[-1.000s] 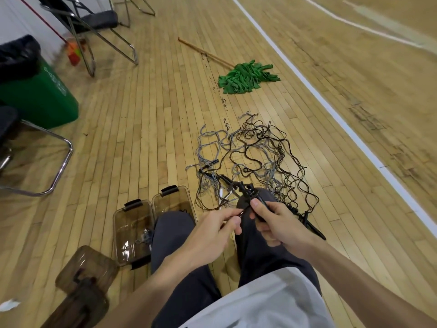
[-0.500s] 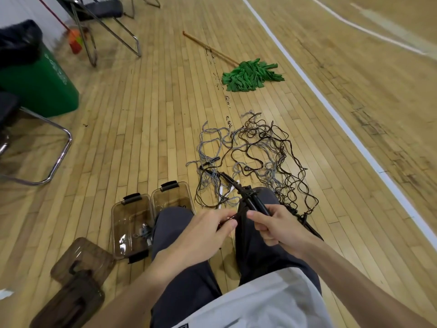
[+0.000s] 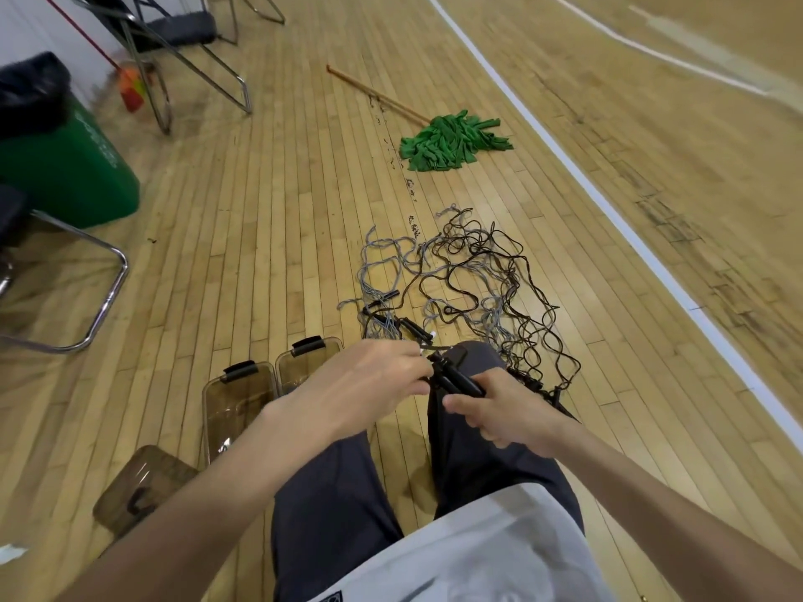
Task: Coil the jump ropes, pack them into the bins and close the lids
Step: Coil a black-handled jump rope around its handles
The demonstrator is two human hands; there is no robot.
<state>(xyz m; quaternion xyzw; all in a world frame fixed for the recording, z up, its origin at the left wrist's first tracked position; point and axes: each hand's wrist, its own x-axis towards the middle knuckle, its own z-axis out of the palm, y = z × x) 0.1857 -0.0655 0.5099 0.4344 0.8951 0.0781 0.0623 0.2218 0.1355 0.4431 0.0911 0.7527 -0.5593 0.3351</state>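
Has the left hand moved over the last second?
Yes. The left hand has shifted forward, away from the person, and is now level with the open bins.

Two hands (image 3: 360, 384), one tangle of black and grey jump ropes (image 3: 469, 275), two open bins (image 3: 237, 410), one lid (image 3: 143, 488), one green mop (image 3: 452, 143), one trash can (image 3: 65, 167), apparently three chairs (image 3: 182, 32).
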